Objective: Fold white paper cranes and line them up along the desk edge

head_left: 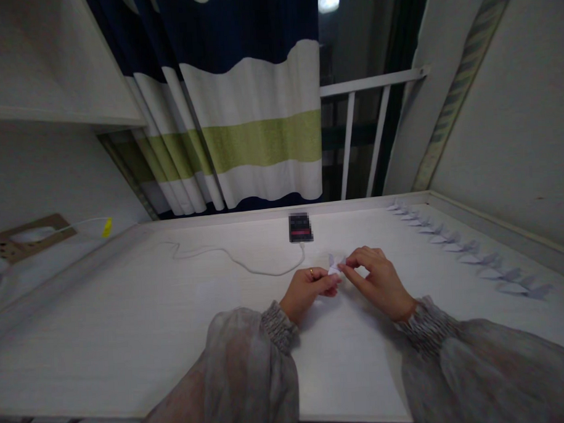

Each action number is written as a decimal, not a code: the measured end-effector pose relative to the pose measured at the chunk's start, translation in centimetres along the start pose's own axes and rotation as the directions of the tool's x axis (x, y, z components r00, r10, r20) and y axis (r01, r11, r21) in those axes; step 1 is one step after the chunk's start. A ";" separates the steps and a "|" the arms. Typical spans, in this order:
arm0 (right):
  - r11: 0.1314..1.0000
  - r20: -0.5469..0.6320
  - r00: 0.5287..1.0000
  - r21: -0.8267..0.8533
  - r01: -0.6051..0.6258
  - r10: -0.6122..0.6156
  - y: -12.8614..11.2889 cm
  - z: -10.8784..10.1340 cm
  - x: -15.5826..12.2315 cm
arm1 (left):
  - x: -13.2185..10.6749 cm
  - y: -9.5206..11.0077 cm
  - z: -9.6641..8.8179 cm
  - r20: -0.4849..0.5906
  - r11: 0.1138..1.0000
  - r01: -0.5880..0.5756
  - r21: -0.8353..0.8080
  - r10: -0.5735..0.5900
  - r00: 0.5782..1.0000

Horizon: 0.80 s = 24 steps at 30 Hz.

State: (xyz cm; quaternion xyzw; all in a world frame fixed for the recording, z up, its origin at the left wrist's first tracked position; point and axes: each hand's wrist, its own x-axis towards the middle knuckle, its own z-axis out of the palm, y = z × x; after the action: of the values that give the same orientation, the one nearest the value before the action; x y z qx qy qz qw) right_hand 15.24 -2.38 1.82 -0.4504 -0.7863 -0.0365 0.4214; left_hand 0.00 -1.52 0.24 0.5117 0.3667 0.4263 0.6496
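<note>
A small white paper crane (pixel 334 268) is held above the white desk, between my two hands. My left hand (pixel 310 289), with a gold ring on one finger, pinches its lower left part between thumb and fingers. From the other side, the thumb and forefinger of my right hand (pixel 375 279) close on its right part. One thin point of folded paper sticks up between the hands. The finer folds are too small to make out, and the fingertips hide part of the paper.
Several folded paper cranes (pixel 468 249) stand in a slanting row along the desk's right side. A phone (pixel 300 228) lies behind my hands, its white cable (pixel 247 269) curving leftward. The white desk (pixel 129 334) meets a curtain (pixel 261 132) and a barred window at the back.
</note>
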 end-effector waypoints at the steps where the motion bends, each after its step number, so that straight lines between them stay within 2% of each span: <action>1: 1.000 0.005 1.000 0.009 0.004 -0.004 0.0 0.0 0.0 | 0.0 0.0 0.0 0.007 1.000 0.000 -0.008 0.000 1.000; 11: 0.998 -0.007 1.000 0.062 -0.029 0.030 0.1 0.0 0.1 | 0.0 0.0 -0.1 0.021 1.000 -0.001 -0.031 0.002 1.000; 15: 0.969 0.038 0.994 0.220 -0.110 0.104 0.6 0.2 0.2 | 0.0 0.0 -0.2 -0.001 0.999 -0.045 -0.006 0.045 0.999; 19: 0.859 0.113 0.968 0.445 -0.251 0.224 1.4 0.0 0.6 | 0.0 0.2 -0.5 0.016 0.999 -0.032 -0.025 0.033 0.999; 22: 0.748 0.226 0.958 0.601 -0.280 0.176 1.9 -0.4 0.8 | 0.2 0.5 -0.7 0.007 0.987 -0.027 -0.160 0.029 1.000; 24: 0.677 0.282 0.953 0.680 -0.280 0.111 2.2 -0.5 0.8 | 0.3 0.5 -0.8 0.010 0.972 0.031 -0.231 -0.030 1.000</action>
State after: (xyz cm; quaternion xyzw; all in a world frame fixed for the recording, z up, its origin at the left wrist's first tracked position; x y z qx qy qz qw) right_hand 16.99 -0.70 1.96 -0.3349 -0.7267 0.3656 0.4756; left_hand -0.72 -0.85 0.56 0.4284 0.3204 0.4545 0.7122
